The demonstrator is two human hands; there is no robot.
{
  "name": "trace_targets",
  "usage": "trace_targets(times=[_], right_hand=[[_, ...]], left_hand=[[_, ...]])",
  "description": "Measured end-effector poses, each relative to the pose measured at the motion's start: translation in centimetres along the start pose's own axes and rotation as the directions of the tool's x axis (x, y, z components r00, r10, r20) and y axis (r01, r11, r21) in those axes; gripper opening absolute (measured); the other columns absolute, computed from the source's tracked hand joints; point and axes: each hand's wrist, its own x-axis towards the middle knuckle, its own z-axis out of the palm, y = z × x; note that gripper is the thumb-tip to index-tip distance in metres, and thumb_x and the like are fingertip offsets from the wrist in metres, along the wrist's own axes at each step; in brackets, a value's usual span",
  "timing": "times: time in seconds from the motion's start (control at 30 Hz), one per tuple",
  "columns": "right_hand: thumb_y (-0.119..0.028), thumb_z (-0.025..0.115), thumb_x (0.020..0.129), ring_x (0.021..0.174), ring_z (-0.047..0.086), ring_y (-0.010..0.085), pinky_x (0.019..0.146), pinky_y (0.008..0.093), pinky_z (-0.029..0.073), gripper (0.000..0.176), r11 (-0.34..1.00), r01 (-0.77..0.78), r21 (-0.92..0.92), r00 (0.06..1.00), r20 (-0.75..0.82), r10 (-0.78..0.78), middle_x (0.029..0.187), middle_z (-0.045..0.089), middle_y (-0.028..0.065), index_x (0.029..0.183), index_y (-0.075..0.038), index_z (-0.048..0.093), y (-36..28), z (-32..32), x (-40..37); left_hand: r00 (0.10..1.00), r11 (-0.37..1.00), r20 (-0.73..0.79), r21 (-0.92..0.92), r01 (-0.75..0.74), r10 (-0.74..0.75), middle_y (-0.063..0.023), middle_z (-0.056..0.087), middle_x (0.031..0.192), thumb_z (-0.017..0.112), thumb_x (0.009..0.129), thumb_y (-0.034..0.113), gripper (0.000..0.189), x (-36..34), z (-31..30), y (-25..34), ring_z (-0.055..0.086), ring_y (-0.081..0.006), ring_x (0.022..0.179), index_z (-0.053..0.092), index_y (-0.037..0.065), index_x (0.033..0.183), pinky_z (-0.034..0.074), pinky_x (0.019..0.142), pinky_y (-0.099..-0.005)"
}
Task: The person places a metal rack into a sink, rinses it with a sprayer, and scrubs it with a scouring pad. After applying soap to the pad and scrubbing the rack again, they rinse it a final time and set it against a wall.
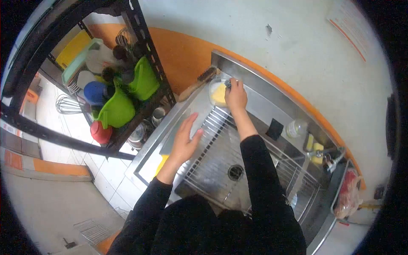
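My right hand (236, 98) reaches to the far back corner of the steel sink unit. Its fingers close on a dark grey, crinkled scouring pad (228, 84), partly hidden by the fingers. Just under that hand is a clear round bowl (211, 88) with a yellow sponge (219, 94) inside. My left hand (185, 142) is held over the left side of the sink with fingers stretched and thumb apart, nothing in it. Below both hands a wire rack (212, 121) lies across the sink basin (216, 163).
A brush (197, 85) lies at the back left corner. Along the back ledge are a clear bottle (294, 128), yellow sponges (315, 151) and a tap (329, 163). At left stands a black shelf (146, 38) with green bins (119, 108) of utensils.
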Motion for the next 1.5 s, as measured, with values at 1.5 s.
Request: trace_targets(times=[1.5], right_hand=[[-0.012, 0.057, 0.082, 0.086, 0.061, 0.0344, 0.067, 0.0454, 0.051, 0.019, 0.997, 0.077, -0.009, 0.948, 0.309, -0.070, 0.097, 0.056, 0.0120, 0.101, -0.011, 0.056, 3.5, -6.3, -37.1]], left_hand=[[0.946, 0.710, 0.303, 0.690, -0.138, -0.112, -0.0223, 0.012, 0.152, 0.045, 0.090, 0.041, 0.076, -16.0, 4.7, -11.5, 0.012, -0.0353, 0.142, 0.017, -0.006, 0.144, 0.015, 0.114, -0.0433]])
